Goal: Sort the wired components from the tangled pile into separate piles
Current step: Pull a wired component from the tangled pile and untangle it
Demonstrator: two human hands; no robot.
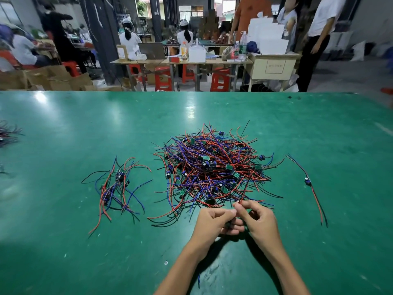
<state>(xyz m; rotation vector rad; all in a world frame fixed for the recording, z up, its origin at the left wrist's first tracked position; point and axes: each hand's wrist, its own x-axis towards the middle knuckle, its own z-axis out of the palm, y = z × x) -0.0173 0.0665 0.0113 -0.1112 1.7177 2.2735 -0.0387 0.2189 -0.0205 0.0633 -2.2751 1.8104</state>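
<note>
Both hands meet low over the green table (63,252): the left hand (214,222) and right hand (258,220) each pinch the same wired component (229,225). Just beyond them lies the tangled pile (214,169). Left sits a small sorted pile (116,186); right, a single component (307,181).

Both forearms reach forward; the left hand (214,220) and right hand (258,220) meet, fingers curled, thumbs and forefingers pinched together.
</note>
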